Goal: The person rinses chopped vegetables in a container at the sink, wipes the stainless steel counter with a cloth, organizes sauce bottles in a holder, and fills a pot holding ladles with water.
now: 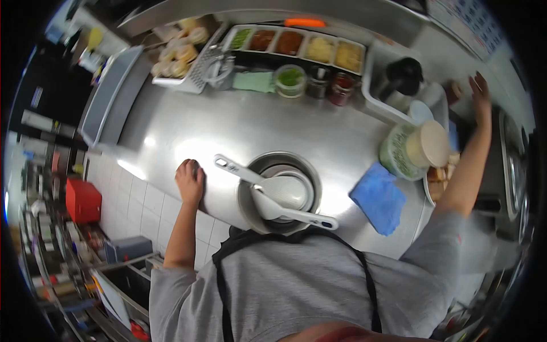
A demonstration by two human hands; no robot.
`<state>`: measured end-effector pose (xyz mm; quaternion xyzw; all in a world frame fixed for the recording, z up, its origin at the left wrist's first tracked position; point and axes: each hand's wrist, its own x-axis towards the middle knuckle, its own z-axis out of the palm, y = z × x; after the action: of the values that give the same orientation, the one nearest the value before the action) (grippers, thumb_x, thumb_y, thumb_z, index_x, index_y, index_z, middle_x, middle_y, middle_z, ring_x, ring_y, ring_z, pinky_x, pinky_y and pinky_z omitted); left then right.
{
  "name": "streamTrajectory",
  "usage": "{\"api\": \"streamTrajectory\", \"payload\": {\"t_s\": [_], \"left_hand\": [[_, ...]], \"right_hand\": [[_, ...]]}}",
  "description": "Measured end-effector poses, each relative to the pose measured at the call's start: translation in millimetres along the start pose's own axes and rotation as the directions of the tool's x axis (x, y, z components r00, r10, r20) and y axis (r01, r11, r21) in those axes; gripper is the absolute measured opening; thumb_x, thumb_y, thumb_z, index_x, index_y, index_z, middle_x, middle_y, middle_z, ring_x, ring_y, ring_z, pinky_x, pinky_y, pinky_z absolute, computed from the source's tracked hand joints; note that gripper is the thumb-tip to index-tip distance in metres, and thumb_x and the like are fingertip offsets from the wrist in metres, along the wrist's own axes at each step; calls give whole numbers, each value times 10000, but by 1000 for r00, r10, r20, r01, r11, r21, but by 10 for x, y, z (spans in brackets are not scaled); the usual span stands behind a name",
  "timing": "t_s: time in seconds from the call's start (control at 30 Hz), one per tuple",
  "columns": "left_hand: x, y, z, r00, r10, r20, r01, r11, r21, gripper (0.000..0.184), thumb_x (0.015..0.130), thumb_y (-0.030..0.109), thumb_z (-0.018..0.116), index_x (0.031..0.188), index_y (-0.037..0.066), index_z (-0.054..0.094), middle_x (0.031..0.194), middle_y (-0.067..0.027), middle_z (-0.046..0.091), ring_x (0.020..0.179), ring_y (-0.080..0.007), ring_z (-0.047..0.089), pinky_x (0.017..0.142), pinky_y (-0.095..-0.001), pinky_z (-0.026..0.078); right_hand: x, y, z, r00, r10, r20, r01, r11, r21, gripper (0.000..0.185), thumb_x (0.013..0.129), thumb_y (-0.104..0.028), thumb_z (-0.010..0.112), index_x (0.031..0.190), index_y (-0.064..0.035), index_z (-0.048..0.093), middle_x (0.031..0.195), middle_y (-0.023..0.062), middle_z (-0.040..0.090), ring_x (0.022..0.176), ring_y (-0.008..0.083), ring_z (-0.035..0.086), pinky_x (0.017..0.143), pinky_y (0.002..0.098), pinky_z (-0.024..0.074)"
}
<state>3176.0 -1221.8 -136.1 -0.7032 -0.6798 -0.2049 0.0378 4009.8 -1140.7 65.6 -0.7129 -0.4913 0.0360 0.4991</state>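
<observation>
My left hand [190,180] rests on the steel counter [176,122] near its front left edge, fingers slightly curled and holding nothing visible. To its right, a round metal pot [245,206] holds nested bowls and two white-handled utensils [307,217] whose handles stick out over the rim. My right hand [480,93] is raised at the far right by the wall, fingers apart and empty, beyond a tub with green print [395,153] and a tan-lidded container [427,143]. A blue cloth [379,196] lies right of the pot.
Seasoning trays [289,41] line the back, with jars [341,88] and a green cloth [253,81] before them. A white bin [380,105] holds a black object. A grey tub [109,100] stands left; a stove [511,165] is right.
</observation>
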Motion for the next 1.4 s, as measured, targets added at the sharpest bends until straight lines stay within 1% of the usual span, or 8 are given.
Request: {"api": "streamTrajectory", "payload": {"t_s": [0.23, 0.33, 0.47, 0.57, 0.7, 0.87, 1.03, 1.4], "left_hand": [[-2, -3, -52, 999, -42, -25, 40, 997, -66, 365, 809, 247, 585, 1134, 90, 532, 1205, -81, 503, 1153, -272, 431, 976, -427, 298], [-34, -36, -101, 996, -22, -85, 6, 982, -189, 404, 805, 250, 590, 1163, 80, 515, 1232, -108, 487, 1144, -288, 446, 983, -428, 299], [-197, -106, -162, 969, -75, -235, -92, 774, -626, 507, 768, 207, 692, 1188, 23, 477, 1203, -168, 483, 1116, -315, 464, 924, -387, 388], [-692, -262, -556, 975, -151, 165, 201, 262, -944, 583, 843, 234, 647, 1306, 37, 353, 1238, -119, 425, 1109, -235, 457, 914, -375, 391], [-1011, -1024, -868, 897, -92, 431, 433, -6, -902, 569, 911, 407, 505, 1346, 92, 316, 1266, -91, 417, 1097, -207, 463, 884, -391, 407], [-1117, -2131, -1069, 701, -113, 704, 637, -343, -690, 670, 913, 622, 305, 1378, 139, 305, 1298, -76, 407, 1100, -195, 456, 887, -393, 402], [-1025, -2622, -1315, 854, -249, 457, 443, -112, -889, 680, 917, 610, 313, 1389, 122, 276, 1367, -84, 355, 1230, -229, 371, 954, -411, 348], [-573, -3499, -1398, 774, -500, 387, 504, 117, -856, 535, 942, 359, 481, 1366, 90, 296, 1280, -95, 432, 1048, -195, 528, 851, -344, 428]], "right_hand": [[-2284, -2262, 673, 756, -211, 620, 142, 977, 159, 483, 877, -297, 602, 1287, -70, 483, 1181, 81, 559, 929, 134, 570, 826, 275, 444], [-2870, -2373, 1424, 463, 59, 884, -152, 988, 14, 521, 833, -333, 655, 1251, -61, 505, 1055, 68, 599, 820, 84, 565, 709, 227, 441], [-3287, -2504, 1965, 287, 232, 929, -41, 972, -230, 473, 805, -350, 673, 1129, -22, 570, 914, 73, 642, 751, 134, 587, 662, 283, 461], [-3561, -2307, 2245, 339, 226, 913, 8, 970, -243, 387, 796, -321, 661, 1020, -8, 620, 861, 88, 653, 720, 167, 594, 668, 319, 464], [-3830, -2843, 2629, 444, 231, 866, 41, 960, -277, 309, 805, -264, 615, 942, 11, 646, 853, 105, 662, 770, 180, 598, 718, 327, 460], [-4504, -4232, 3740, 221, -143, 965, 98, 987, 123, 398, 847, -354, 591, 1010, 6, 636, 866, 100, 666, 784, 182, 588, 716, 342, 458], [-5019, -4926, 5025, 161, -116, 980, -80, 988, 130, 416, 845, -399, 599, 1027, -26, 636, 832, 64, 646, 727, 145, 548, 641, 311, 445], [-4542, -5557, 6430, 265, -8, 964, -257, 963, 79, 407, 869, -362, 580, 1077, -13, 602, 915, 121, 658, 741, 203, 656, 612, 329, 559]]}}
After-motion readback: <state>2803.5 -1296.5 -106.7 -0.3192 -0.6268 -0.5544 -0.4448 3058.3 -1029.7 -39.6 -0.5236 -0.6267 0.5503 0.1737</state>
